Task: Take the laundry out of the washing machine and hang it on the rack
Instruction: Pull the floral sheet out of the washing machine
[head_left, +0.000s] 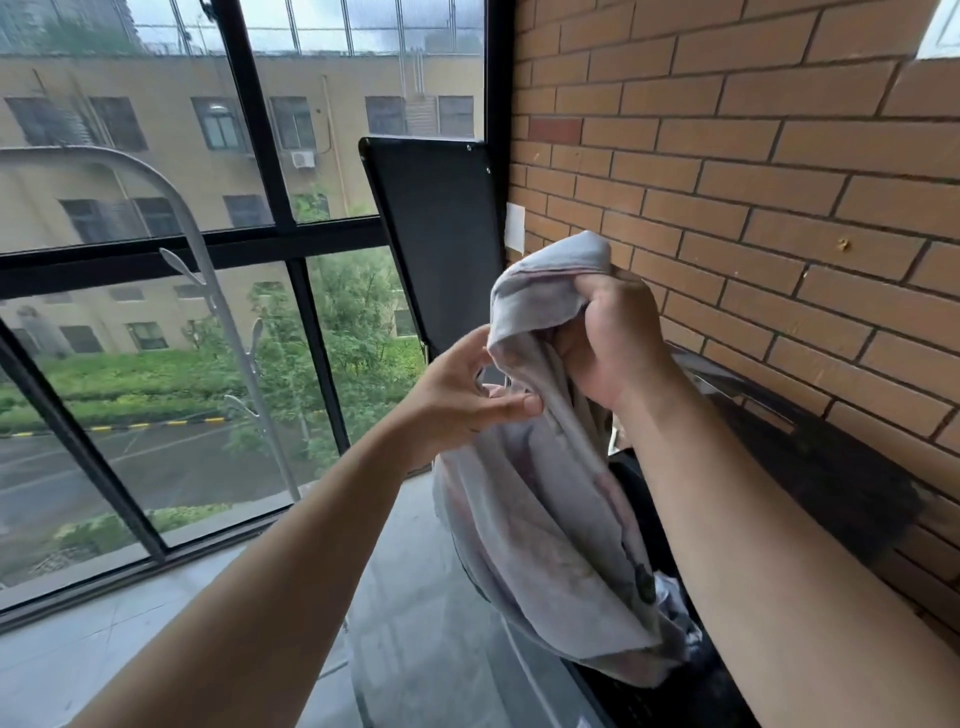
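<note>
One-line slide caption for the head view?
Right hand grips a pale grey garment before the washer's raised lid; left hand touches it; white rack stands left.

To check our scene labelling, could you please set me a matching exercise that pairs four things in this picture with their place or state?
Things:
1. right hand
2. left hand
3. washer lid
4. rack

Place or state:
A. raised open, beside the brick wall
B. grips the bunched top of the garment
C. white, standing by the window
D. touches the garment's side edge

Pairs: 1-B, 2-D, 3-A, 4-C.
</note>
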